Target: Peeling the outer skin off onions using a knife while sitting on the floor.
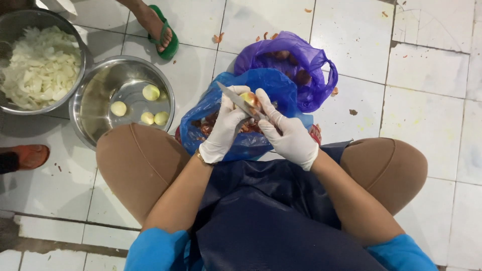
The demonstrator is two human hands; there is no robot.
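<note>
I sit low over a tiled floor wearing white gloves. My left hand [224,129] holds a small, partly peeled onion [248,98] at its fingertips. My right hand [287,136] grips a knife [236,98]; the blade points up and left across the onion, and the thumb rests by the onion. Both hands hover over an open blue plastic bag [273,86] with reddish onion skins inside. Just behind it a purple plastic bag [306,57] holds unpeeled onions.
A steel bowl [95,103] at my left knee holds several peeled onions [151,92]. A larger steel bowl [80,42] of chopped white onion stands at the far left. Another person's foot in a green sandal [168,42] is beyond the bowls, and an orange shoe [31,155] lies at the left edge.
</note>
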